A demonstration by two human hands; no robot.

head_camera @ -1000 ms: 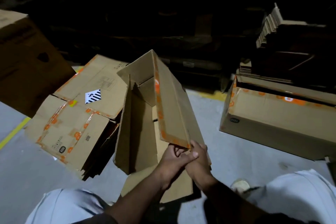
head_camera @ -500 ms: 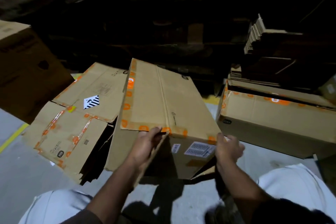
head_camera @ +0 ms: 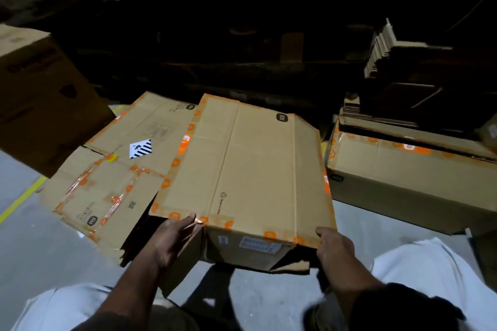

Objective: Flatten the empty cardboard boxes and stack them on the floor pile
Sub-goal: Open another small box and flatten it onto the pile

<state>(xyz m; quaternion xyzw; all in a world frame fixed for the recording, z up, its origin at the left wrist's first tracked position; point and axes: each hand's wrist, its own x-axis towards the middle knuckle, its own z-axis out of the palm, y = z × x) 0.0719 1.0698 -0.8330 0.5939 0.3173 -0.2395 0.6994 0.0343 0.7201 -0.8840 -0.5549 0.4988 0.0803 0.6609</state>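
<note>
**Box swung flat-side up, not yet on the pile**

Since the earlier frames the box (head_camera: 250, 169) has tipped from standing open on end to lying with a broad panel facing up, and the two hands have spread to its near corners. Left hand (head_camera: 172, 239) grips the near-left corner with its thumb on the taped edge; right hand (head_camera: 332, 247) grips the near-right corner. Held above the floor (head_camera: 35, 255), the box overlaps the floor pile (head_camera: 107, 183) of flattened cardboard (its near end still shows depth, so flattening looks unfinished). Laying it on the pile remains, and another box (head_camera: 408, 183) waits on the right.
</note>
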